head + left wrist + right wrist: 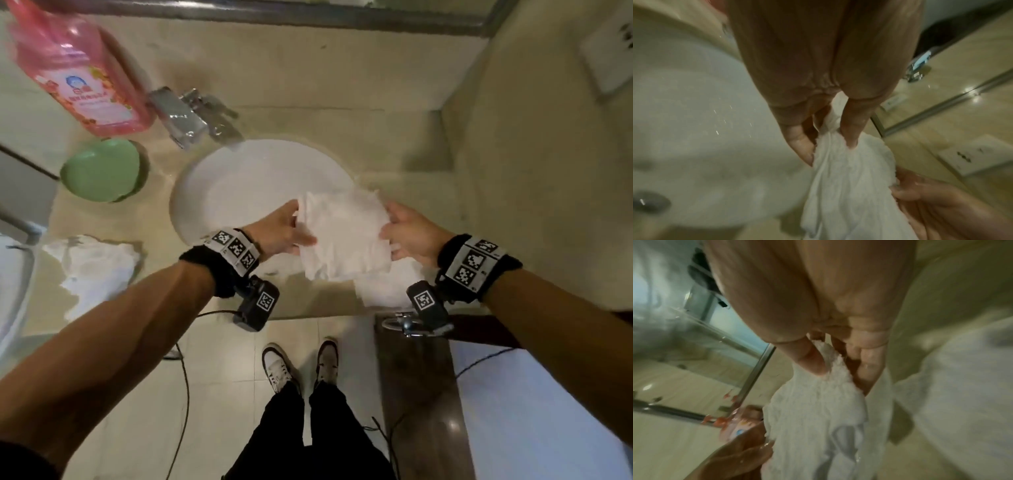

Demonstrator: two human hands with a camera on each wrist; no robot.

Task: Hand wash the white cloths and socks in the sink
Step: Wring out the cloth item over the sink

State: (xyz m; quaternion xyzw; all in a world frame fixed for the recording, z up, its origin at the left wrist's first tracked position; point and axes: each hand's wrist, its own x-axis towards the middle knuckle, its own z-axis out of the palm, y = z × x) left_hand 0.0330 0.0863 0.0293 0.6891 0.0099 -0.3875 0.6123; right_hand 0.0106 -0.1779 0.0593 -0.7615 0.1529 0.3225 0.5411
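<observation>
A wet white cloth (pixel 344 233) is stretched between my two hands over the right side of the round white sink (pixel 205 192). My left hand (pixel 291 228) pinches its left edge between thumb and fingers; the left wrist view shows the same pinch (pixel 830 134) on the bunched cloth (pixel 849 186). My right hand (pixel 400 229) grips the right edge, and the right wrist view shows its thumb and fingers (pixel 838 368) closed on the cloth (pixel 818 418). Another white cloth (pixel 387 287) lies on the sink's near right rim. A heap of white laundry (pixel 96 267) sits on the counter at left.
A pink detergent bottle (pixel 78 68) stands at the back left, with a green bowl (pixel 102 171) in front of it. The chrome tap (pixel 191 113) is behind the sink. A wall with a socket plate (pixel 609 51) closes the right side. The drain (pixel 649 203) shows in the basin.
</observation>
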